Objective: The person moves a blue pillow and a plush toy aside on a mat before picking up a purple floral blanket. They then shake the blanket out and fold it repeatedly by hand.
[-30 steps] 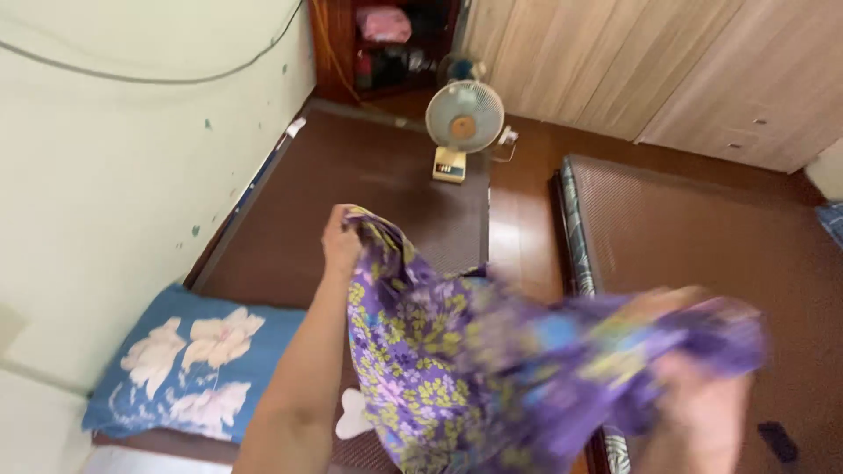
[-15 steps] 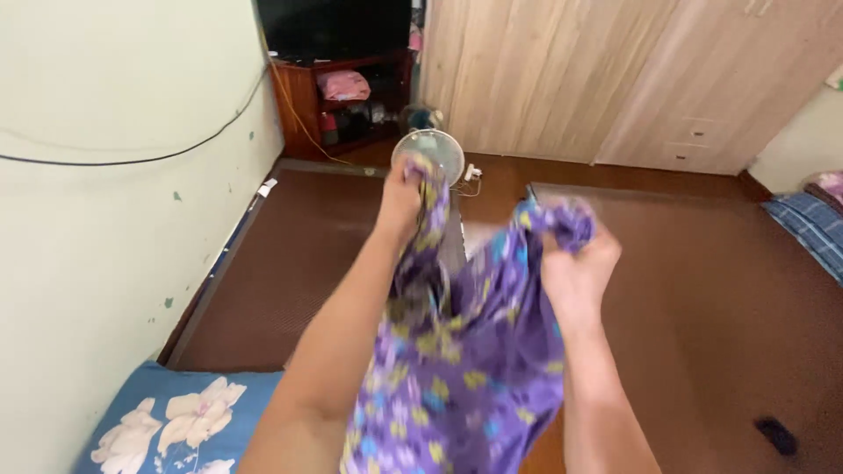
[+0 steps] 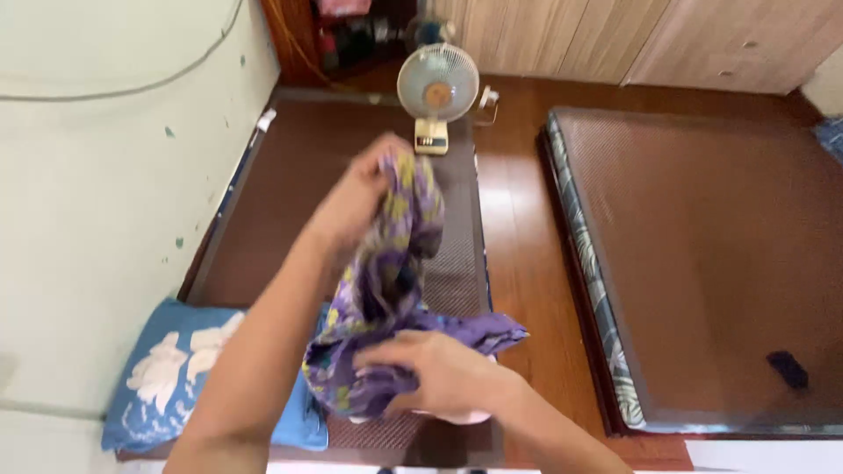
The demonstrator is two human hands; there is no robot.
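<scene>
My left hand (image 3: 356, 197) holds the top of the purple cloth (image 3: 391, 290) up high over the brown mat (image 3: 334, 175), and my right hand (image 3: 435, 373) is closed on the bottom part of it down low, near the blue pillow (image 3: 167, 369), with the fan (image 3: 436, 88) far ahead.

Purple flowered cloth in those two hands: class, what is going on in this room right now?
A person stands over a brown mat on the floor and handles a purple flowered cloth. The left hand holds its upper end raised, while the right hand grasps the lower bunched part. A blue flowered pillow lies at the mat's near end, and a small fan stands at its far end. A second mat lies to the right.
</scene>
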